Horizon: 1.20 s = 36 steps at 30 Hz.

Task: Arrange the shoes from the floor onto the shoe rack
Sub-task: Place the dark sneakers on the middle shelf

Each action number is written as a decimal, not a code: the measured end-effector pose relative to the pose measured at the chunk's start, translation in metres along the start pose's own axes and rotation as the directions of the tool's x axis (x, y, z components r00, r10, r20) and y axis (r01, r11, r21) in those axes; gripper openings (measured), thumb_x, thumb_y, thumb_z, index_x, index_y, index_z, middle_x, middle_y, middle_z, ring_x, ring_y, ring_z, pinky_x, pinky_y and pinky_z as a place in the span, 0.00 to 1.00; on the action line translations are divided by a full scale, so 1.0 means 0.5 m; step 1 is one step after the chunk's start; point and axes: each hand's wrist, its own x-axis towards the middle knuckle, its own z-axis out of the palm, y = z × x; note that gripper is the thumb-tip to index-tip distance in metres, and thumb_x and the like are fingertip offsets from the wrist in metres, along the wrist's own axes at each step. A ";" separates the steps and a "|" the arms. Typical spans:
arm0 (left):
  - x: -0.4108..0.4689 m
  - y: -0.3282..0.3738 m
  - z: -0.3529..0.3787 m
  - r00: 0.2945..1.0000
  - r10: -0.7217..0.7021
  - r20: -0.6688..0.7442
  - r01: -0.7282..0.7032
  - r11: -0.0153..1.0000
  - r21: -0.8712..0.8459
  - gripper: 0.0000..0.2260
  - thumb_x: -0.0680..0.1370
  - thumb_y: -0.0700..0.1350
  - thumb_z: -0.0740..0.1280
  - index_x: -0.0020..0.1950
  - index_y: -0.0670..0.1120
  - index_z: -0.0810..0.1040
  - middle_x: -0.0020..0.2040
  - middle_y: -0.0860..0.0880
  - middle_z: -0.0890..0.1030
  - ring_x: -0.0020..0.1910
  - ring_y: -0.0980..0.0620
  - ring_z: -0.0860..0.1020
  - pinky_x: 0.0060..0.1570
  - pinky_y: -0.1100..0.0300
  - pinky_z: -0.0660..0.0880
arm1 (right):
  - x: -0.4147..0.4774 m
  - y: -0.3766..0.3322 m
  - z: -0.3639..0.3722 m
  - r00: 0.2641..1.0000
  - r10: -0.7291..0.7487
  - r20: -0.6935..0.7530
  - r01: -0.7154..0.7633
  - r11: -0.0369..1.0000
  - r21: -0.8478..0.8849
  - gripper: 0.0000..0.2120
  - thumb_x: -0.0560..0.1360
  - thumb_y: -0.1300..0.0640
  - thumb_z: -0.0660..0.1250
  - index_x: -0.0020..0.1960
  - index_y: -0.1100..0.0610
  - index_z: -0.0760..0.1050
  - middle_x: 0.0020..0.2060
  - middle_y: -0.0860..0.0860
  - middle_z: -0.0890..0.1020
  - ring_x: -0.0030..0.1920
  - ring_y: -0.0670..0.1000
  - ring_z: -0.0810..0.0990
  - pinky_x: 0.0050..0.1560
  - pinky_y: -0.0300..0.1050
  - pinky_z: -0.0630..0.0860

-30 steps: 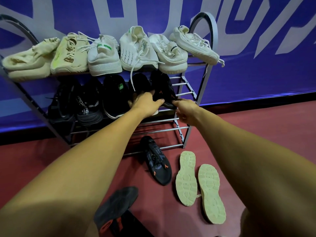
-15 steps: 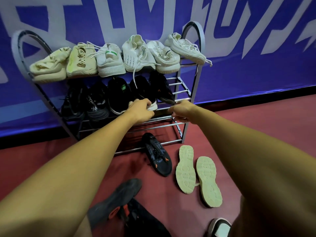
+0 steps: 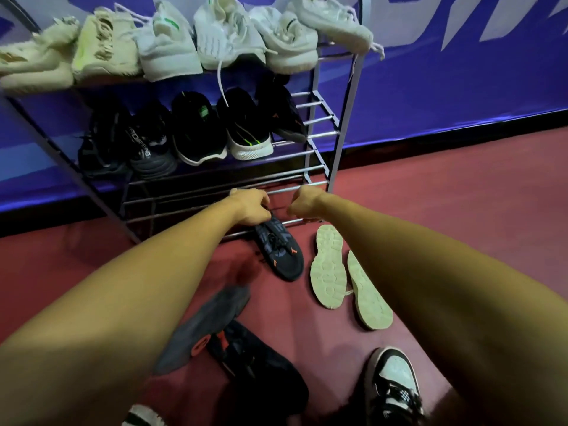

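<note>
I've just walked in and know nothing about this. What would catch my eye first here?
Two bare arms stretch forward, the left hand reaching onto a dark shoe with orange marks on the red floor, right in front of a metal shoe rack. Above, pale sneakers crowd the top shelf and black ones fill the middle. Beside the dark shoe, two cream shoes lie soles up.

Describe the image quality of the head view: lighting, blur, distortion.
Head view: dim light, with the middle shelf's black shoes lost in shadow; wide-angle bending curves the shoe rack posts and swells the forearms; the grey shoe on the floor near the bottom edge is blurred.
</note>
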 end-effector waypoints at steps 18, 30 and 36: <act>0.277 -0.119 0.269 0.949 -0.129 0.288 0.192 0.960 -0.204 0.29 0.77 0.47 0.65 0.78 0.55 0.60 0.68 0.45 0.76 0.67 0.41 0.72 0.67 0.56 0.65 | 0.315 0.096 0.232 0.991 0.093 0.093 -0.090 0.995 -0.043 0.23 0.74 0.47 0.69 0.62 0.61 0.74 0.59 0.61 0.79 0.57 0.61 0.79 0.49 0.48 0.75; 0.297 -0.139 0.332 0.965 -0.241 0.101 0.256 0.793 -0.553 0.19 0.76 0.41 0.66 0.65 0.53 0.70 0.45 0.46 0.77 0.39 0.47 0.74 0.34 0.61 0.67 | 0.331 0.114 0.287 0.993 0.119 0.011 -0.120 0.992 0.043 0.19 0.75 0.53 0.65 0.63 0.60 0.74 0.61 0.60 0.80 0.61 0.62 0.79 0.56 0.51 0.76; 0.244 -0.115 0.249 0.982 -0.178 0.064 0.186 0.856 -0.483 0.16 0.75 0.42 0.68 0.60 0.54 0.72 0.52 0.44 0.81 0.42 0.47 0.76 0.43 0.61 0.68 | 0.236 0.110 0.213 0.996 0.080 0.047 -0.083 0.994 0.073 0.18 0.75 0.52 0.66 0.59 0.62 0.79 0.56 0.61 0.82 0.57 0.61 0.80 0.49 0.46 0.74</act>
